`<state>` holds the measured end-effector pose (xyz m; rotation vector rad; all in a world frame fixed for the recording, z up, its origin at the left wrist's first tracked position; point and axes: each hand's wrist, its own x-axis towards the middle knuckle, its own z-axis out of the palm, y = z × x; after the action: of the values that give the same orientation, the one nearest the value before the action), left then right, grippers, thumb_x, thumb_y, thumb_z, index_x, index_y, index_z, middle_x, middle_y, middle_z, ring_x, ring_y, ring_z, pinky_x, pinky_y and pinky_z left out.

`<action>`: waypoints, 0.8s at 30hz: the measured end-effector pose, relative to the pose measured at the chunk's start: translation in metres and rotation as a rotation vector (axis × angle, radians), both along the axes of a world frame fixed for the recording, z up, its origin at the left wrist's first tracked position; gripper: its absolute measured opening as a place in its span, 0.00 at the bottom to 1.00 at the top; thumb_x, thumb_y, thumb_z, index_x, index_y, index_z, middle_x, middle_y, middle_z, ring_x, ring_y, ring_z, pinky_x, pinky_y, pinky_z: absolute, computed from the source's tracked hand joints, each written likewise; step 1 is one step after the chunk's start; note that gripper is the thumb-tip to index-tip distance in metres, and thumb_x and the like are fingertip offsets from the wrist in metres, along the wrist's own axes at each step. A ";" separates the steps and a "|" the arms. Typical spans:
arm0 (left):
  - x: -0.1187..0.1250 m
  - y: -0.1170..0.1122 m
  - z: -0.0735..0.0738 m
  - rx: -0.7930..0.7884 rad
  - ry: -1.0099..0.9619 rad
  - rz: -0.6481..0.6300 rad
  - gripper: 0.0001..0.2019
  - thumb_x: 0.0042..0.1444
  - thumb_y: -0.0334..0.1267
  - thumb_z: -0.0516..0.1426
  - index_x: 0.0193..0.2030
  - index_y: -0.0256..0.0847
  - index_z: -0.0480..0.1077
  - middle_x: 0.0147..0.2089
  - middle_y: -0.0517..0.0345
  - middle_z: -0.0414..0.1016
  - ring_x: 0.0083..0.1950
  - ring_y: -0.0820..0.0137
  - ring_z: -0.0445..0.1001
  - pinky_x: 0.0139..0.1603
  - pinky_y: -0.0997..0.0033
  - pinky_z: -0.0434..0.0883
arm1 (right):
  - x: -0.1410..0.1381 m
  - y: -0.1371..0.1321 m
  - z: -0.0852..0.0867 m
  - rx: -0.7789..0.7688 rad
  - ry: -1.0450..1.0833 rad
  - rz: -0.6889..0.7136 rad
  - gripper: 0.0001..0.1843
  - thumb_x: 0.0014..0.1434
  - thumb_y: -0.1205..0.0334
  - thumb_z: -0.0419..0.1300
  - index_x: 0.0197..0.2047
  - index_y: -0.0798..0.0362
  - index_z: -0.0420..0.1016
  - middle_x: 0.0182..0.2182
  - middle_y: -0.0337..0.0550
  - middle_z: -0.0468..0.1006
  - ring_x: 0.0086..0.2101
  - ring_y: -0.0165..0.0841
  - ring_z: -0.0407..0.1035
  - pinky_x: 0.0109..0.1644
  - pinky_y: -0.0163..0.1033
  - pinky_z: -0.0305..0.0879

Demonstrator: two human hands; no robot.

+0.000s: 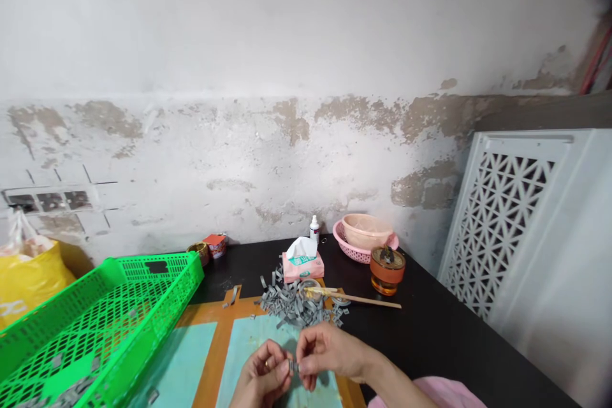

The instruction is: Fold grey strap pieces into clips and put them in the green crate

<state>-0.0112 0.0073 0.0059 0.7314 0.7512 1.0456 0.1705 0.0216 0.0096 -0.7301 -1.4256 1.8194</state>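
Close together, low in the head view, my left hand (pixel 264 375) and my right hand (pixel 329 352) each pinch a small grey piece (pixel 293 367) between thumb and fingers. Whether it is one piece or two joined ones is too small to tell. Just beyond my fingers, a heap of short grey strips (pixel 294 307) spreads over the table. A round clear dish (pixel 310 284) sits among the strips, and a wooden stick (pixel 373 301) with a yellowish end lies across it. Beneath my hands is a pale blue-green sheet (pixel 248 338) edged with brown tape (pixel 217 347).
At left stands a green mesh crate (pixel 155 335) with grey pieces (pixel 76 392) inside, beside a yellow bag (pixel 33 277). Behind the heap are a tissue box (pixel 303 269), a white bottle (pixel 314 229), pink baskets (pixel 351 248) and an amber jar (pixel 387 277). A peeling wall (pixel 268 172) backs the table.
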 end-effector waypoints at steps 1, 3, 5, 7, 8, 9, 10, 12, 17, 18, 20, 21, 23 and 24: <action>0.000 0.000 0.001 -0.020 -0.015 -0.007 0.17 0.32 0.33 0.74 0.22 0.38 0.68 0.27 0.60 0.77 0.24 0.76 0.72 0.28 0.80 0.67 | -0.001 0.000 0.001 -0.004 -0.006 -0.019 0.18 0.43 0.56 0.72 0.30 0.58 0.73 0.21 0.38 0.76 0.23 0.28 0.71 0.32 0.36 0.69; -0.001 -0.001 0.002 -0.048 -0.033 -0.013 0.18 0.32 0.32 0.74 0.21 0.38 0.67 0.28 0.61 0.76 0.24 0.78 0.71 0.28 0.80 0.68 | -0.004 -0.001 0.003 -0.010 -0.016 -0.063 0.18 0.41 0.55 0.73 0.29 0.59 0.73 0.20 0.37 0.75 0.21 0.27 0.70 0.30 0.35 0.68; -0.001 -0.002 0.003 -0.060 -0.034 -0.016 0.18 0.33 0.31 0.73 0.21 0.38 0.66 0.29 0.61 0.76 0.24 0.78 0.71 0.29 0.80 0.69 | -0.006 -0.001 0.004 -0.012 -0.018 -0.096 0.19 0.40 0.55 0.73 0.28 0.59 0.73 0.19 0.37 0.75 0.20 0.27 0.70 0.29 0.34 0.68; -0.001 -0.002 0.002 -0.052 -0.032 -0.022 0.17 0.34 0.31 0.73 0.21 0.38 0.66 0.29 0.61 0.76 0.25 0.78 0.71 0.30 0.79 0.69 | -0.008 -0.001 0.005 -0.024 -0.018 -0.113 0.19 0.39 0.54 0.73 0.27 0.59 0.73 0.19 0.38 0.75 0.20 0.28 0.70 0.27 0.34 0.67; -0.001 -0.002 0.002 -0.042 -0.029 -0.025 0.17 0.34 0.32 0.73 0.21 0.38 0.66 0.29 0.61 0.76 0.25 0.77 0.71 0.30 0.79 0.69 | -0.009 -0.001 0.005 -0.035 -0.020 -0.118 0.19 0.38 0.55 0.73 0.26 0.59 0.73 0.18 0.38 0.75 0.19 0.28 0.70 0.26 0.34 0.67; -0.001 -0.002 0.002 -0.027 -0.023 -0.025 0.17 0.35 0.33 0.73 0.21 0.38 0.66 0.30 0.60 0.76 0.25 0.77 0.70 0.29 0.79 0.68 | -0.010 -0.001 0.006 -0.045 -0.022 -0.128 0.18 0.38 0.55 0.72 0.26 0.59 0.73 0.18 0.38 0.75 0.19 0.28 0.70 0.26 0.34 0.67; -0.001 -0.003 0.003 -0.010 -0.013 -0.020 0.17 0.35 0.33 0.73 0.21 0.38 0.66 0.30 0.60 0.76 0.26 0.76 0.70 0.29 0.78 0.68 | -0.010 -0.001 0.006 -0.054 -0.026 -0.140 0.17 0.37 0.56 0.72 0.25 0.59 0.73 0.17 0.38 0.75 0.19 0.28 0.69 0.25 0.34 0.67; 0.000 -0.004 0.005 0.029 0.016 -0.007 0.17 0.35 0.34 0.73 0.20 0.39 0.66 0.29 0.60 0.76 0.26 0.74 0.70 0.30 0.76 0.67 | -0.011 -0.001 0.005 -0.065 -0.037 -0.163 0.16 0.37 0.57 0.71 0.25 0.59 0.73 0.16 0.38 0.74 0.18 0.28 0.69 0.25 0.33 0.66; 0.002 -0.008 0.013 0.071 0.095 0.001 0.16 0.35 0.35 0.72 0.20 0.39 0.68 0.27 0.59 0.77 0.28 0.72 0.71 0.31 0.75 0.66 | -0.010 0.000 0.002 -0.053 -0.068 -0.165 0.17 0.36 0.56 0.72 0.24 0.58 0.73 0.17 0.37 0.74 0.18 0.27 0.68 0.25 0.33 0.65; 0.002 -0.008 0.014 0.073 0.097 0.002 0.16 0.35 0.35 0.72 0.20 0.39 0.68 0.27 0.59 0.77 0.28 0.72 0.71 0.31 0.75 0.65 | -0.009 0.000 0.002 -0.046 -0.076 -0.162 0.17 0.36 0.55 0.72 0.25 0.58 0.74 0.17 0.37 0.74 0.18 0.27 0.68 0.25 0.33 0.64; 0.001 -0.008 0.013 0.073 0.079 0.001 0.15 0.36 0.34 0.72 0.20 0.39 0.68 0.27 0.59 0.77 0.28 0.72 0.71 0.30 0.76 0.65 | -0.009 0.001 0.001 -0.019 -0.098 -0.160 0.17 0.37 0.55 0.72 0.26 0.58 0.75 0.17 0.37 0.74 0.19 0.27 0.68 0.26 0.32 0.63; 0.001 -0.007 0.013 0.067 0.067 -0.005 0.15 0.37 0.34 0.72 0.21 0.39 0.68 0.27 0.60 0.77 0.28 0.73 0.71 0.30 0.76 0.65 | -0.009 0.001 0.000 0.003 -0.109 -0.165 0.17 0.38 0.55 0.72 0.26 0.58 0.75 0.17 0.36 0.74 0.20 0.26 0.68 0.27 0.32 0.63; 0.000 -0.007 0.011 0.047 0.037 -0.020 0.15 0.38 0.33 0.71 0.21 0.39 0.67 0.25 0.61 0.76 0.27 0.74 0.71 0.30 0.77 0.65 | -0.011 0.002 -0.002 0.054 -0.127 -0.194 0.16 0.40 0.55 0.71 0.27 0.58 0.76 0.18 0.35 0.74 0.21 0.26 0.67 0.27 0.32 0.62; -0.001 -0.006 0.011 0.038 0.023 -0.028 0.16 0.39 0.32 0.71 0.20 0.39 0.66 0.25 0.62 0.76 0.26 0.75 0.70 0.30 0.78 0.64 | -0.013 0.002 -0.003 0.079 -0.131 -0.217 0.16 0.40 0.55 0.71 0.26 0.58 0.76 0.18 0.35 0.73 0.21 0.26 0.67 0.28 0.32 0.62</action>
<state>-0.0118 0.0010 0.0166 0.7857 0.7401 1.0300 0.1578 0.0235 0.0062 -0.9389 -1.4322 1.5654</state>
